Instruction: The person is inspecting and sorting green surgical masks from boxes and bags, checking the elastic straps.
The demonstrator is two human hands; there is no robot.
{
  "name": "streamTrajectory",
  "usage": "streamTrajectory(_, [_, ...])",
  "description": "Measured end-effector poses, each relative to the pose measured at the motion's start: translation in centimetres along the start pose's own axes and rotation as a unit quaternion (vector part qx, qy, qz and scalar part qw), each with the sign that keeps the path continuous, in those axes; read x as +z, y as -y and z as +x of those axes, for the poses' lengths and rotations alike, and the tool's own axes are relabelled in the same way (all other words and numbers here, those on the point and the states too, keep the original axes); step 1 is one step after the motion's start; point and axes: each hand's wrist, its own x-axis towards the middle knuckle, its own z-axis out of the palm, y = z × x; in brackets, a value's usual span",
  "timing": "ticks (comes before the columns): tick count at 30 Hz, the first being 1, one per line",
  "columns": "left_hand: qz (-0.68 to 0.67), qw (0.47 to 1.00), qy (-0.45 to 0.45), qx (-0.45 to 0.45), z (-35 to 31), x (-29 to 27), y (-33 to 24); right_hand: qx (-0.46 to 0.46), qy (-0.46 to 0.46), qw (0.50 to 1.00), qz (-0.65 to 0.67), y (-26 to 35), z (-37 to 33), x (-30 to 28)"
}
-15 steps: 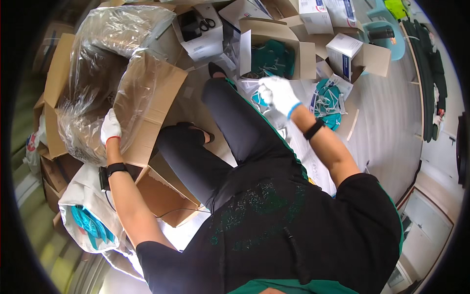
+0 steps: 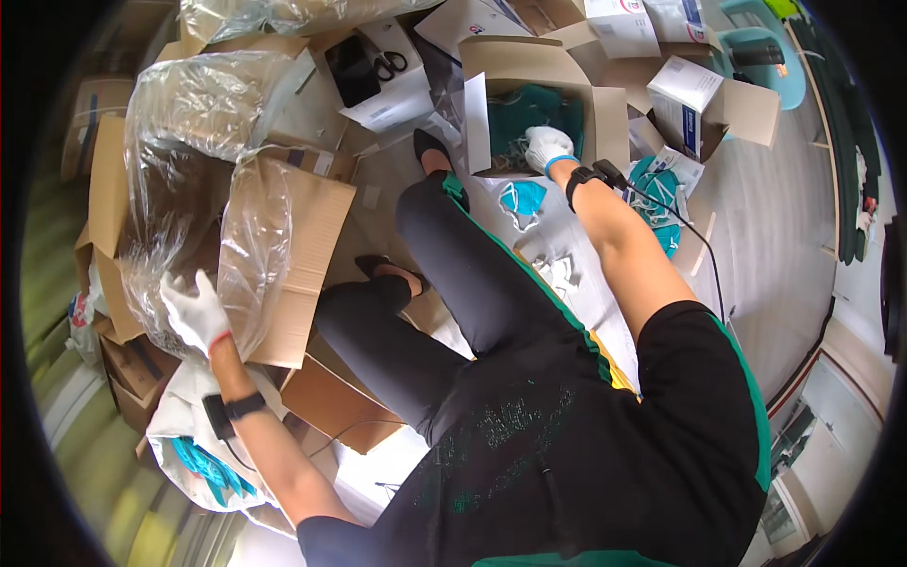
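My left hand (image 2: 196,314), in a white glove, is open with its fingers spread at the near side of a large carton (image 2: 316,241) lined with clear plastic (image 2: 250,236). My right hand (image 2: 550,148), also gloved, reaches over the near edge of a smaller open box (image 2: 612,123). Its fingers are curled beside the white straps of teal face masks (image 2: 543,106) in that box; what they hold, if anything, is hidden. A single teal mask (image 2: 522,200) lies on the floor just below the box.
More teal masks (image 2: 661,194) lie in a pile to the right, by an open white box (image 2: 688,94). Black scissors (image 2: 390,65) rest on a white box (image 2: 387,104). A white sack (image 2: 175,416) with teal pieces stands near left. A cable (image 2: 694,231) trails from my right wrist.
My right hand has moved forward from above the floor to the box of masks. My left hand has come back toward me, its fingers spreading off the plastic lining.
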Motion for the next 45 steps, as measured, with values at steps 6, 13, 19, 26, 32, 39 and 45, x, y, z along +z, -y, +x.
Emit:
streamTrajectory(6, [0.059,0.991,-0.043,0.110,-6.6,-1.9,-0.4,0.009,-0.126,0.919,0.373,-2.2,4.2,0.7])
streamTrajectory(13, [0.123,0.990,0.017,0.065,-11.9,-2.2,0.8,0.092,-0.065,0.942,0.315,-1.4,7.3,2.6])
streamTrajectory(19, [0.053,0.998,0.034,0.030,-13.2,-1.8,0.5,-0.039,0.021,0.974,0.220,-0.4,5.3,1.5])
streamTrajectory(26, [0.009,0.995,0.061,0.078,-15.6,-2.5,-2.9,0.064,-0.054,0.938,0.336,0.5,5.4,2.4])
streamTrajectory(32, [-0.038,0.991,0.115,-0.059,-18.1,-3.6,-0.8,0.081,-0.008,0.929,0.361,1.0,4.9,3.3])
streamTrajectory(39, [-0.021,0.995,0.098,0.008,-18.1,-3.9,-2.8,0.037,-0.116,0.807,0.578,-1.4,0.7,-0.3])
streamTrajectory(45, [-0.122,0.988,0.047,0.084,-18.7,-4.1,-8.1,0.058,0.037,0.532,0.844,-5.3,-5.9,0.5])
